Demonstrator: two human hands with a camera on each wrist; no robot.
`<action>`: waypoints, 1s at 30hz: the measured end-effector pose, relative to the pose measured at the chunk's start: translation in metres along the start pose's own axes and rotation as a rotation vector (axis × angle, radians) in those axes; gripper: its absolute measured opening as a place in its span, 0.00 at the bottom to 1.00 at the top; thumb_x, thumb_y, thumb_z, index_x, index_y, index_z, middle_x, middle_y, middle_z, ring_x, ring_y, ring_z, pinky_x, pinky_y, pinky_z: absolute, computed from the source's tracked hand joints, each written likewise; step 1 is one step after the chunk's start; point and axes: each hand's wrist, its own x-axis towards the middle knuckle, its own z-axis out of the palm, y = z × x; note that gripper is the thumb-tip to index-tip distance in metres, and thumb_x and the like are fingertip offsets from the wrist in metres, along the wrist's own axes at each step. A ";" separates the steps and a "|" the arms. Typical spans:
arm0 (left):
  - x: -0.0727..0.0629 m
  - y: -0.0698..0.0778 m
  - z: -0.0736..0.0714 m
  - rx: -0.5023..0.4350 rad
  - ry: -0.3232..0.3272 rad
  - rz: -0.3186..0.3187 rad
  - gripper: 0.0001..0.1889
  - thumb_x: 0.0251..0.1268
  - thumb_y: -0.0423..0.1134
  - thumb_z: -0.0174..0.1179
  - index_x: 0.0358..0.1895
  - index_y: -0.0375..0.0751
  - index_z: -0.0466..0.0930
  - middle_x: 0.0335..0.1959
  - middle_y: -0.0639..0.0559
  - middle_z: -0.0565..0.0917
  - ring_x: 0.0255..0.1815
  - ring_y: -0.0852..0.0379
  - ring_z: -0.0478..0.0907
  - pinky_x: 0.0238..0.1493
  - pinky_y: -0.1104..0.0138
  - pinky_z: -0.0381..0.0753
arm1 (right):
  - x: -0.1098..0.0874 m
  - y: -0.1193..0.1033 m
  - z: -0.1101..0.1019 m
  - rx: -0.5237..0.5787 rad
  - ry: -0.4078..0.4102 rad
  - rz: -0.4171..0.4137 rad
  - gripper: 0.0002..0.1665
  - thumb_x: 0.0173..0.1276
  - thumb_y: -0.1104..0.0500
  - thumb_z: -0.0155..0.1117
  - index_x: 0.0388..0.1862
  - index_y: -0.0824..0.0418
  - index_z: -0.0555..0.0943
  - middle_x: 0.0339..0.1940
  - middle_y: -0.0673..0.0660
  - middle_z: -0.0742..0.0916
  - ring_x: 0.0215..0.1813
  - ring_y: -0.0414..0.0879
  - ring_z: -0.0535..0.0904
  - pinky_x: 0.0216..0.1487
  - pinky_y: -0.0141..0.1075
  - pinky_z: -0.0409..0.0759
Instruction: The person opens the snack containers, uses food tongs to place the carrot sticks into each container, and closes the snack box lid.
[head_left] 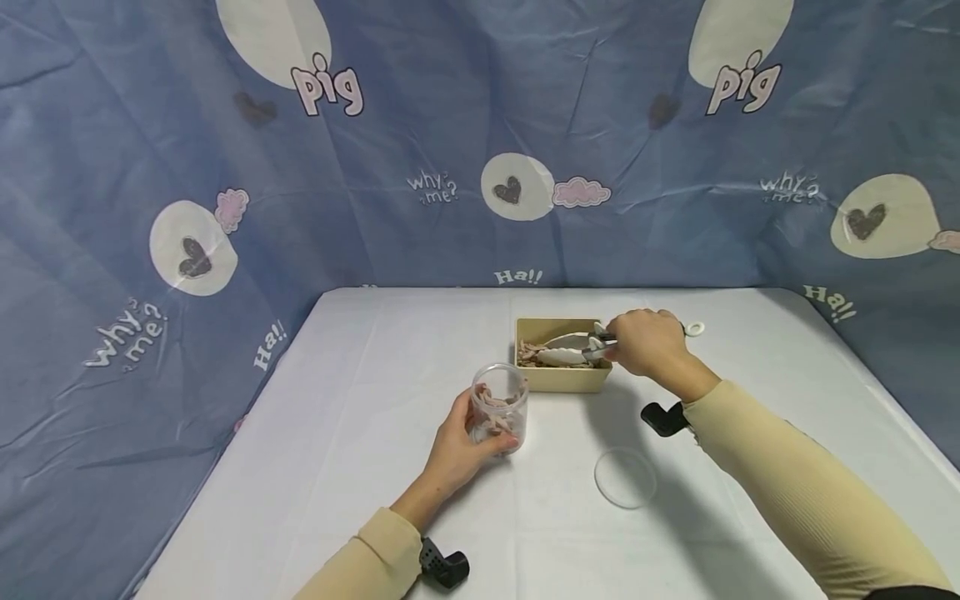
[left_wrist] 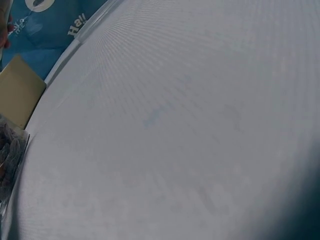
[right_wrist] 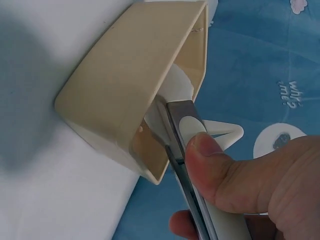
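Observation:
My right hand (head_left: 651, 342) grips a pair of tongs (right_wrist: 187, 135) by the handles, thumb along one arm. The white heads of the tongs reach down into a tan rectangular box (head_left: 566, 381), among brownish, shrivelled pieces (head_left: 531, 353) inside it. In front of the box, my left hand (head_left: 457, 446) holds a clear round plastic jar (head_left: 480, 422), fingers and thumb curled about its side. The jar has no lid on and contains similar brownish pieces (head_left: 495, 427). The left wrist view catches only the edge of the jar (left_wrist: 12, 165) and a corner of the box (left_wrist: 22, 92).
A clear round lid (head_left: 625, 478) lies flat on the white table (head_left: 360, 392), right of the jar and nearer to me. Behind the table hangs a blue printed cloth (head_left: 420, 108). A shadow from my right arm falls across the tabletop.

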 end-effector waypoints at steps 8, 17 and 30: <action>0.000 -0.001 0.000 0.001 0.001 0.001 0.48 0.49 0.46 0.77 0.74 0.46 0.58 0.70 0.45 0.71 0.75 0.41 0.65 0.78 0.51 0.64 | -0.005 0.005 -0.006 0.023 0.011 0.010 0.06 0.59 0.52 0.73 0.31 0.51 0.87 0.32 0.54 0.89 0.37 0.54 0.85 0.35 0.48 0.78; 0.001 -0.006 0.000 -0.012 -0.011 0.030 0.48 0.51 0.46 0.76 0.74 0.46 0.58 0.69 0.45 0.72 0.75 0.42 0.65 0.78 0.53 0.63 | -0.012 0.010 -0.018 0.047 0.026 0.014 0.14 0.62 0.51 0.71 0.46 0.52 0.87 0.43 0.59 0.90 0.45 0.59 0.85 0.39 0.52 0.80; 0.003 -0.007 0.000 -0.013 0.000 0.037 0.48 0.50 0.46 0.77 0.74 0.46 0.58 0.69 0.45 0.73 0.75 0.41 0.65 0.78 0.51 0.63 | -0.021 0.008 -0.032 0.051 0.066 0.017 0.15 0.61 0.51 0.71 0.47 0.51 0.87 0.43 0.58 0.90 0.45 0.59 0.85 0.37 0.52 0.80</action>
